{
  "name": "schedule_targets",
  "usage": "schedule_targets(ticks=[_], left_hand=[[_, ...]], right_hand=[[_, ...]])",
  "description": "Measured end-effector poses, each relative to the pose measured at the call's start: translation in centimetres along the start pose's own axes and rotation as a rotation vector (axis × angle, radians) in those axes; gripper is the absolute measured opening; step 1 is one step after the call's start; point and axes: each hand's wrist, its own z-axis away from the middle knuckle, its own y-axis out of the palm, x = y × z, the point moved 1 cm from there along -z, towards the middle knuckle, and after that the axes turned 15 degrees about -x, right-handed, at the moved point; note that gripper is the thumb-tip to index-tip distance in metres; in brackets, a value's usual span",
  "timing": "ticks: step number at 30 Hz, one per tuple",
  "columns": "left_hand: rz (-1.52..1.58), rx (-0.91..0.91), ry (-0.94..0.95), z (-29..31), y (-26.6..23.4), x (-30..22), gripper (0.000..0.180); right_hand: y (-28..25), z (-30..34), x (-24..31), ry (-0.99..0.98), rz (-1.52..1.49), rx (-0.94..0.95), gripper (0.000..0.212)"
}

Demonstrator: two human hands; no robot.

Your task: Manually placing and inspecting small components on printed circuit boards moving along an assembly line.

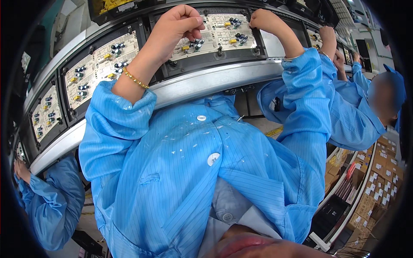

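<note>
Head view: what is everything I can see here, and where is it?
circuit boards: several, cream with black and yellow parts, in dark trays along the curved line at the top
conveyor rail: one, silver, below the trays
cardboard boxes: many, brown, on shelves at lower right
co-worker at right: one, blue coat, hands on the line
co-worker at lower left: one, blue sleeve
blue coat: one, striped, white buttons, the person's own
gold bracelet: one, on the left wrist
left hand: fingers curled at the middle board
right hand: closed at the same board's right edge
</note>
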Motion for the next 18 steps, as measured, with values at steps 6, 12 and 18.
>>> schedule_targets(ticks=[6,12,18], left_hand=[[0.074,-0.029,-0.095,0.3,0.6,0.0,0.005],[-0.014,0.023,0.039,0.2,-0.5,0.0,0.008],[-0.033,0.047,0.055,1.0,-0.5,-0.8,0.008]], right_hand=[[0.8,-0.6,0.1,-0.115,0.164,-0.035,0.019],[-1.8,0.5,-0.2,-0.101,-0.049,-0.077,0.017],[-1.8,2.5,1.0,-0.27,0.046,-0.153,0.025]])
